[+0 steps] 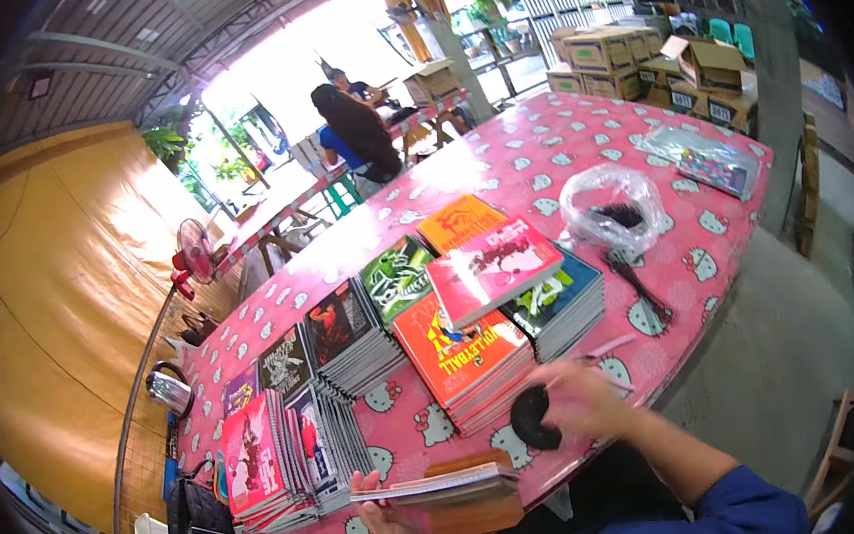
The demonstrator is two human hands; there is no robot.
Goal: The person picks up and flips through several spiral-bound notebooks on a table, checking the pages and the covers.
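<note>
My left hand is closed on the edge of a thin notebook, seen nearly edge-on above a brown board-like piece at the table's near edge. My right hand is blurred by motion, beside a black curved, ring-like thing; whether its fingers grip anything does not show. Beyond it rises a stack of orange notebooks, next to a blue-green stack. One pink notebook lies across their tops. Farther left are a pink stack and a black spiral-bound stack.
The pink table has a cat-face pattern. A transparent plastic bag with black strands lies right, a flat plastic pack beyond. A black bag and metal kettle stand left. People, a fan and cartons are behind.
</note>
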